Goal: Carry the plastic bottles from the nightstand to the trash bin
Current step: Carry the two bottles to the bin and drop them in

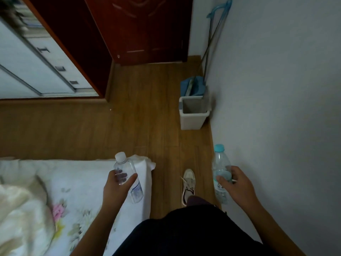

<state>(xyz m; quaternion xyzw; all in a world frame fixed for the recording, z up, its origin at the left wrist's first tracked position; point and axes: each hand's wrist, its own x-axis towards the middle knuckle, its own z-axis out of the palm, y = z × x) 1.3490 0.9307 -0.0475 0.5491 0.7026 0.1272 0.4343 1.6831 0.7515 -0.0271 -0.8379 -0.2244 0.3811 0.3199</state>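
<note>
Plastic bottles gripped, white-capped bottle (127,174) left hand (118,183), blue-capped bottle (220,174) right hand (238,183).

Left hand (118,183) grips a white-capped bottle (127,177); right hand (238,183) grips a blue-capped bottle (220,174); trash bin (191,121) stands ahead against the wall.

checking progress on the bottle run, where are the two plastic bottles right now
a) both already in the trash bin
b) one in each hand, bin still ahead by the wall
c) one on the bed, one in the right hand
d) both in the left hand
b: the left hand grips the white-capped bottle, the right hand grips the blue-capped bottle, and the trash bin stands ahead by the wall, with no bottle visible inside.
</note>
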